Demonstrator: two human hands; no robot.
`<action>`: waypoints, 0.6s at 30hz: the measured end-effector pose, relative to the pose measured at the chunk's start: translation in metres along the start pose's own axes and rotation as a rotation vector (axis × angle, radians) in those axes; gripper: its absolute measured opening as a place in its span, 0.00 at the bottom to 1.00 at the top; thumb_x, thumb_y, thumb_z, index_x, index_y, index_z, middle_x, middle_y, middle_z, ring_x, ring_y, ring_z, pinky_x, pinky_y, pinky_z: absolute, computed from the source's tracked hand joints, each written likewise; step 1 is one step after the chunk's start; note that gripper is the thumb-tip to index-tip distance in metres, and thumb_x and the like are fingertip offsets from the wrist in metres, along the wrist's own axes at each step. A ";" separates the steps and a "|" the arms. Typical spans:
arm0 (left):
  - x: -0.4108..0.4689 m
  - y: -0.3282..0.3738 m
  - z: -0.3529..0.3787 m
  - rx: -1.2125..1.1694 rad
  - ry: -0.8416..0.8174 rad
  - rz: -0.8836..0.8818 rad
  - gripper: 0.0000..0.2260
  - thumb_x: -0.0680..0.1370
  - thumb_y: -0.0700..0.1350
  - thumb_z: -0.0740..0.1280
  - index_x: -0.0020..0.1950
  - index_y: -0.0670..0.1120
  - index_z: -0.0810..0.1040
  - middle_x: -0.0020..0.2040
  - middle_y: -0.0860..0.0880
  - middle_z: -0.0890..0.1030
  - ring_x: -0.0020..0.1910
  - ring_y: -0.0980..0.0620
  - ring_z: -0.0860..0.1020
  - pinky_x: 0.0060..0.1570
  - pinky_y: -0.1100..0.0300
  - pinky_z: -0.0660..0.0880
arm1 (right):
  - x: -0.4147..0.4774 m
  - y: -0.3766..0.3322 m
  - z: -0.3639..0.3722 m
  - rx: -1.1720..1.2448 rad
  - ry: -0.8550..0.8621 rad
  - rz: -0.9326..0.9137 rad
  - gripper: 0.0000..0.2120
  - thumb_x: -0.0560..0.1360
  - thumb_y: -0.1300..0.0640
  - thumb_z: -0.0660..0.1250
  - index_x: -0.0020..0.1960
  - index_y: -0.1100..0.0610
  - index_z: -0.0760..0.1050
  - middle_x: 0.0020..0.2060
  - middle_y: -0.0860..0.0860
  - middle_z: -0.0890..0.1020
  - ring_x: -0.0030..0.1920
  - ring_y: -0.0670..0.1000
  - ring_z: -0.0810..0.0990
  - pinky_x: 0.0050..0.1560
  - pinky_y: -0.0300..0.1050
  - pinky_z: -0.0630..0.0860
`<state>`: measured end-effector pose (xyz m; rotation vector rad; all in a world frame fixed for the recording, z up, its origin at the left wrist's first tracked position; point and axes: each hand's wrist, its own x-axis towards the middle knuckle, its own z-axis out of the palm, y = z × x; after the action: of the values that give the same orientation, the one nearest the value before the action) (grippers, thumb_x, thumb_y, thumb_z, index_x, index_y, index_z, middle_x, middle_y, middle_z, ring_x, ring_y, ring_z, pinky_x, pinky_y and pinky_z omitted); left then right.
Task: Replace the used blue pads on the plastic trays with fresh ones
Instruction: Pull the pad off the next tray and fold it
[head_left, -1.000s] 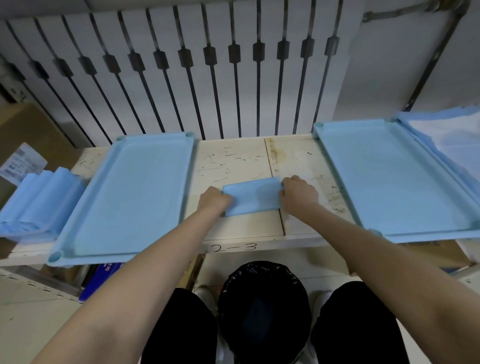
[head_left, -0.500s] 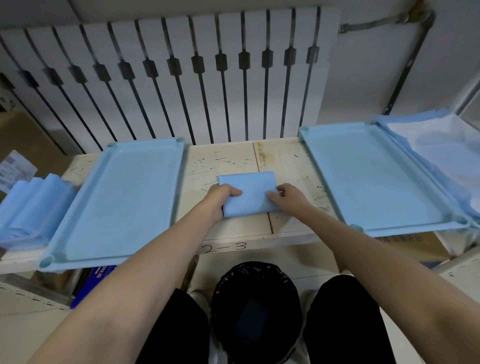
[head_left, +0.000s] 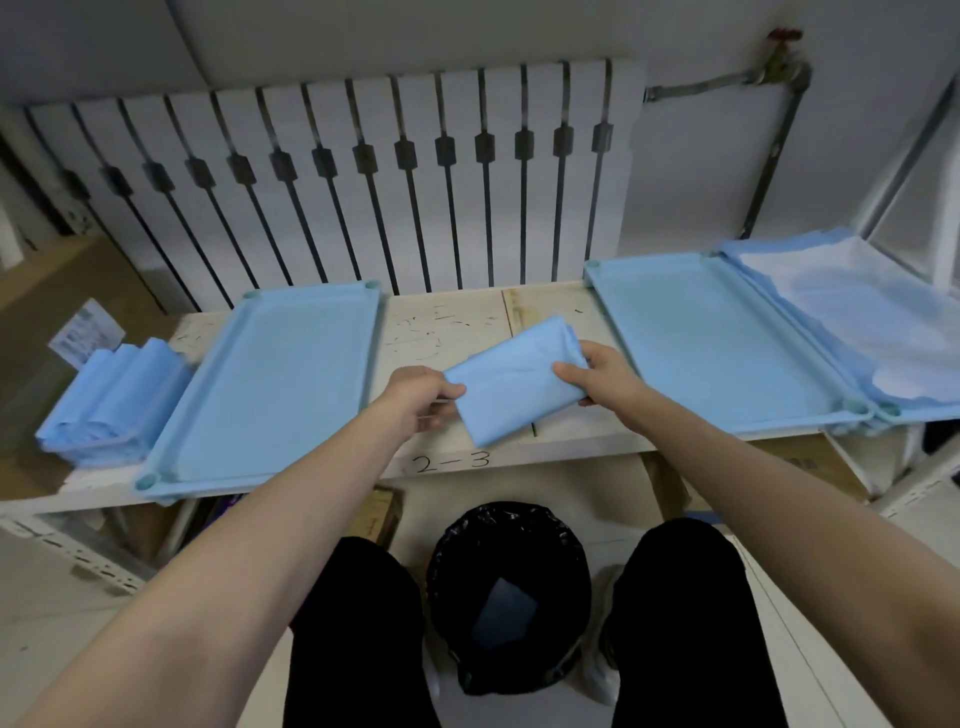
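Blue folded pad (head_left: 511, 382) is pinched mid-frame by left grip (head_left: 422, 396) and right grip (head_left: 605, 375); if loosened, it could be dropped into the bin (head_left: 453, 571).

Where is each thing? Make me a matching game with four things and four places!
Things
1. folded pad
2. bin
3. pad stack
4. spread pads

Places
a. down below the shelf
b. far left end of the shelf
c. held by the left hand and right hand
d. right of the right tray

Pairs: 1-c, 2-a, 3-b, 4-d
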<state>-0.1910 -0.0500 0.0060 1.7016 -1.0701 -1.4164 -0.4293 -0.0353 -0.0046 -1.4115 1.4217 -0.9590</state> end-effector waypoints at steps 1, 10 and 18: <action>-0.006 -0.006 -0.002 0.091 0.056 0.021 0.11 0.72 0.33 0.68 0.38 0.47 0.71 0.37 0.46 0.79 0.33 0.49 0.78 0.33 0.61 0.66 | -0.009 0.001 0.000 -0.012 -0.007 0.001 0.10 0.78 0.57 0.65 0.58 0.59 0.75 0.46 0.52 0.78 0.41 0.47 0.75 0.38 0.39 0.72; -0.031 -0.031 0.015 0.507 0.154 0.274 0.08 0.73 0.36 0.59 0.41 0.44 0.76 0.40 0.46 0.79 0.47 0.42 0.80 0.48 0.54 0.77 | -0.046 0.031 0.021 -0.334 -0.275 0.122 0.14 0.75 0.57 0.68 0.37 0.58 0.64 0.32 0.52 0.66 0.33 0.50 0.67 0.33 0.40 0.63; -0.035 -0.071 0.036 0.536 0.053 0.234 0.12 0.73 0.34 0.63 0.33 0.49 0.74 0.37 0.51 0.79 0.42 0.47 0.78 0.46 0.58 0.77 | -0.069 0.101 0.069 -0.434 -0.300 0.230 0.08 0.74 0.58 0.68 0.37 0.57 0.73 0.33 0.50 0.72 0.35 0.48 0.71 0.35 0.41 0.65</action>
<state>-0.2167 0.0131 -0.0477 1.8783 -1.6647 -0.9827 -0.3979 0.0429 -0.1169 -1.5782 1.5737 -0.2825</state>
